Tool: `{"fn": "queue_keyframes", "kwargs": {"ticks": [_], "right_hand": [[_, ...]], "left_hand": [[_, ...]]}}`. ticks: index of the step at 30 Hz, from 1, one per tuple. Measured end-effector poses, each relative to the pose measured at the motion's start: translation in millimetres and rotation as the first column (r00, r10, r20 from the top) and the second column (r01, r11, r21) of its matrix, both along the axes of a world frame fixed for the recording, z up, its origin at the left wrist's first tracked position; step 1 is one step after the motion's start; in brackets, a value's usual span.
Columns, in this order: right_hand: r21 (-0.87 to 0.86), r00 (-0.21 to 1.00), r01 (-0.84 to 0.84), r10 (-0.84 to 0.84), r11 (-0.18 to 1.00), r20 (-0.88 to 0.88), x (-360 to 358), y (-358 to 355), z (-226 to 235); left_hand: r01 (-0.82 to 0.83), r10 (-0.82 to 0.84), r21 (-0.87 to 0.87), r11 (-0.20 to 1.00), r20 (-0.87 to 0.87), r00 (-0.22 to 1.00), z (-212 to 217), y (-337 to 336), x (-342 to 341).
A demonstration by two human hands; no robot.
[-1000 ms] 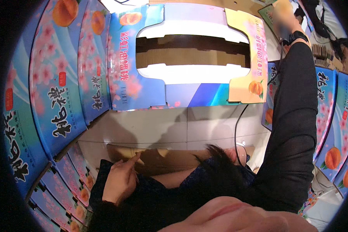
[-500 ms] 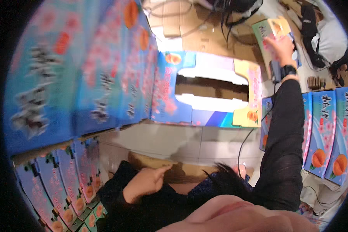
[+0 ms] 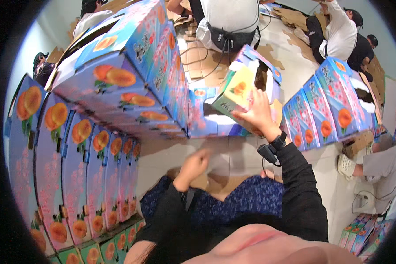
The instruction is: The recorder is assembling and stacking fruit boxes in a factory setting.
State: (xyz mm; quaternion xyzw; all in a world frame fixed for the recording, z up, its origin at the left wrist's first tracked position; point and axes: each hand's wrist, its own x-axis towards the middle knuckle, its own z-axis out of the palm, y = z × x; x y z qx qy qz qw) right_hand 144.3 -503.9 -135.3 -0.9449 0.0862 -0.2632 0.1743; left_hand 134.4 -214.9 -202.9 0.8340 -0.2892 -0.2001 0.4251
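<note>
My right hand (image 3: 260, 113) grips the yellow end of a printed fruit carton (image 3: 233, 94), thumb on one side and fingers over its edge. The carton is tilted and has a cut-out opening on top. It hangs over another carton (image 3: 197, 115) on the floor, hiding much of that one's white-edged opening. My left hand (image 3: 193, 168) is above the tiles in front of my lap, apart from the boxes. Motion smears its fingers, and I see nothing in it.
A big stack of blue and pink cartons (image 3: 141, 57) rises on the left, above a row of upright ones (image 3: 81, 167). More cartons (image 3: 325, 105) stand at the right. Several people sit around, one (image 3: 233, 20) straight ahead. Flattened cardboard (image 3: 193, 57) and a cable lie beyond.
My right hand has brought the carton from the far right toward the middle, over the floor carton. My left hand has risen slightly to the right. The view has shifted, showing more people.
</note>
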Motion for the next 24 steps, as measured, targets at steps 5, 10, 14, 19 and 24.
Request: {"fn": "queue_keyframes", "kwargs": {"ticks": [5, 10, 14, 19, 24], "right_hand": [[-0.049, 0.985, -0.145, 0.139, 0.988, -0.100, -48.2, 71.1, -4.4], [-0.030, 0.983, -0.166, 0.163, 0.986, -0.089, -85.8, 110.3, -28.0], [-0.054, 0.959, -0.251, 0.241, 0.966, -0.149, -92.8, 114.3, -50.4], [-0.033, 0.949, -0.297, 0.291, 0.954, -0.124, -93.4, 112.1, -41.5], [0.061, 0.964, -0.242, 0.247, 0.968, -0.102, -83.7, 111.6, -40.0]], "left_hand": [[-0.354, 0.436, -0.450, 0.820, 0.090, 0.895, -5.4, -6.3, 29.5], [-0.300, 0.425, -0.412, 0.860, 0.255, 0.868, -3.8, -10.2, 27.0], [-0.154, 0.225, -0.370, 0.916, 0.156, 0.962, -14.3, -24.0, 13.1], [-0.252, 0.191, -0.478, 0.842, -0.174, 0.966, -23.7, -32.1, 19.9], [-0.254, 0.251, -0.520, 0.816, -0.078, 0.965, -37.3, -37.0, 33.9]]}}
